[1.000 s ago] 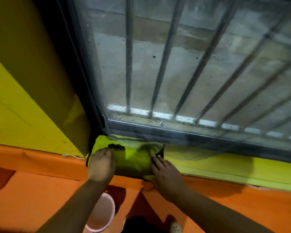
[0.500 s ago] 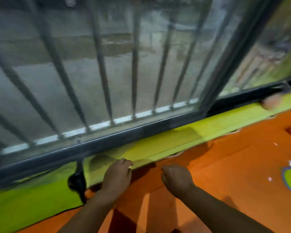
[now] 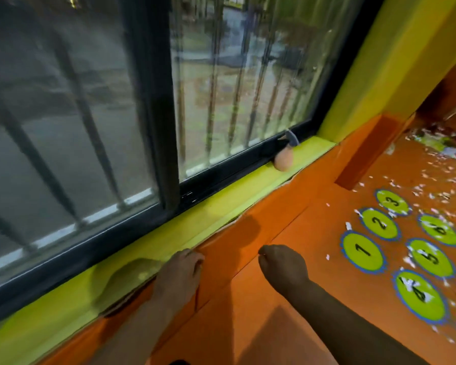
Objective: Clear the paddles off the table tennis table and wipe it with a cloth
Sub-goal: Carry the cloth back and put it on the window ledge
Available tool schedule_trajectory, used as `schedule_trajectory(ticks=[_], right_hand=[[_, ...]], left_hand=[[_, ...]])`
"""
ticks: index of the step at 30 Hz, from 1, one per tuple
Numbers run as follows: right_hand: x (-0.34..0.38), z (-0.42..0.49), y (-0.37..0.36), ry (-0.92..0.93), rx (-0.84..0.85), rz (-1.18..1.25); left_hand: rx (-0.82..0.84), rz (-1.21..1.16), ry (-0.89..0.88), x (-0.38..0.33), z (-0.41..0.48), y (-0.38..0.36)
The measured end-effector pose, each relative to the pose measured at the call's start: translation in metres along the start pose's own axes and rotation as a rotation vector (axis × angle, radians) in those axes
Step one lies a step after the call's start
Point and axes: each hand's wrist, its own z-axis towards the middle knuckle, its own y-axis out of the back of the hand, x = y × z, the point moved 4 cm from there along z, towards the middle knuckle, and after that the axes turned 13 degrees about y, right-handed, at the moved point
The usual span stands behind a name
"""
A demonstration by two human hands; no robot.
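paddles and the table tennis table are nowhere in this view, and neither is a cloth; a second ago both hands pressed a dark-and-green cloth-like thing against the corner of the window ledge, and now that thing is out of frame as the view has swung to the right along the wall.

nearest, the right hand (image 3: 283, 264) hangs over the orange wall panel (image 3: 248, 325), its fingers curled in loosely and pinching nothing that shows. just beside it the left hand (image 3: 181, 271) rests on the edge where orange meets the yellow-green ledge (image 3: 216, 206), fingers bent over the lip and holding nothing; half a second ago it sat at much the same edge.

further along the ledge a small peach-coloured egg-shaped thing (image 3: 283, 160) lies against the dark window frame (image 3: 163, 127), newly close to centre. to the right, numbered green circles (image 3: 362, 250) and white scraps dot the orange.

judging by this, the hands have let the cloth go, so wiping is not under way and the table must still be found.
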Motion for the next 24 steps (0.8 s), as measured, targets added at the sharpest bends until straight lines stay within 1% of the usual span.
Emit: schedule_trajectory(ticks=[4,7,12,17,21,24], right_hand=[[-0.054,0.037,0.014,-0.048,-0.084,0.027],[-0.09,0.072,0.024,-0.053,-0.081,0.04],[-0.149,0.129,0.061,-0.133,-0.108,0.105],[-0.209,0.187,0.091,-0.204,-0.157,0.159],[-0.253,0.232,0.092,-0.208,-0.151,0.177],[-0.286,0.269,0.088,-0.161,-0.176,0.196]], left_hand=[[0.011,0.001,-0.026,-0.039,0.054,-0.015],[0.017,-0.044,-0.037,-0.067,0.102,-0.022],[0.038,-0.125,-0.05,-0.117,0.182,-0.029],[0.017,-0.113,-0.097,-0.169,0.249,-0.034],[0.02,-0.129,-0.095,-0.199,0.279,-0.041],[0.007,-0.108,-0.044,-0.215,0.297,-0.051]])
